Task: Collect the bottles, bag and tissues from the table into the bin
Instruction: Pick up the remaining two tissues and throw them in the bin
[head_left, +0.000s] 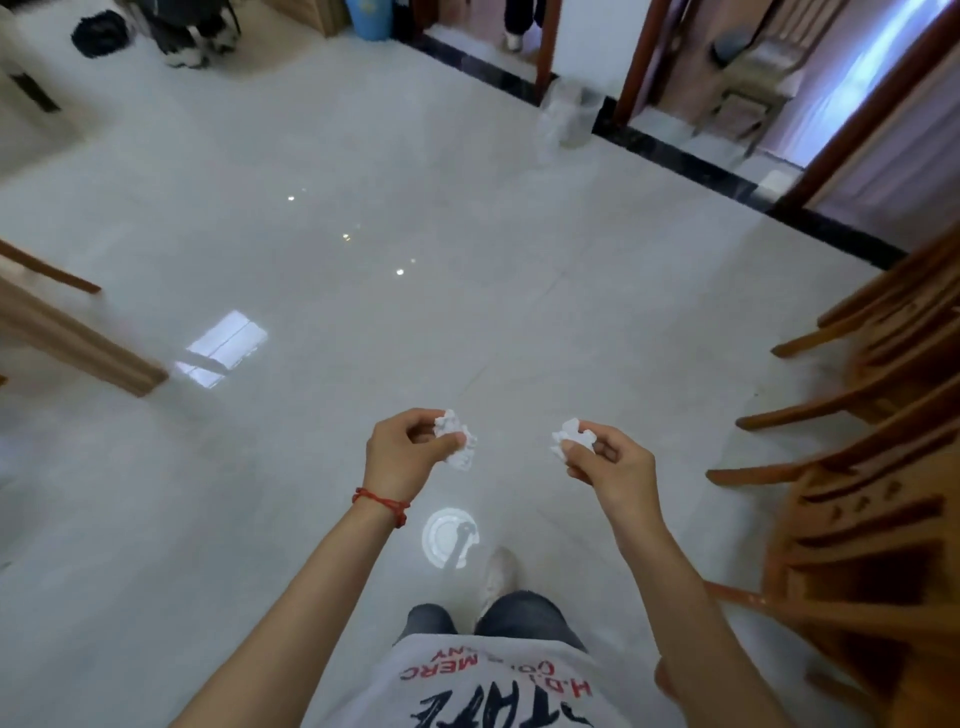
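A clear bin (566, 117) stands far off by the doorway; its contents are too blurred to tell. Glossy pale floor (322, 322) spreads below, wooden chairs (878, 467) at right. The left hand (402, 454) pinches a crumpled white tissue (457, 441); the right hand (610, 465) pinches another wad (566, 439), both held above the floor.

The person wears a light grey T-shirt (467, 691) with short sleeves, so both forearms are bare. The shirt has a print in red and black letters; from this view the letters stand upside down. On the left wrist there is a thin red string bracelet (382, 503) with a small knot. The trousers (519, 616) are dark blue-grey. One light-coloured shoe (501, 569) shows, blurred.
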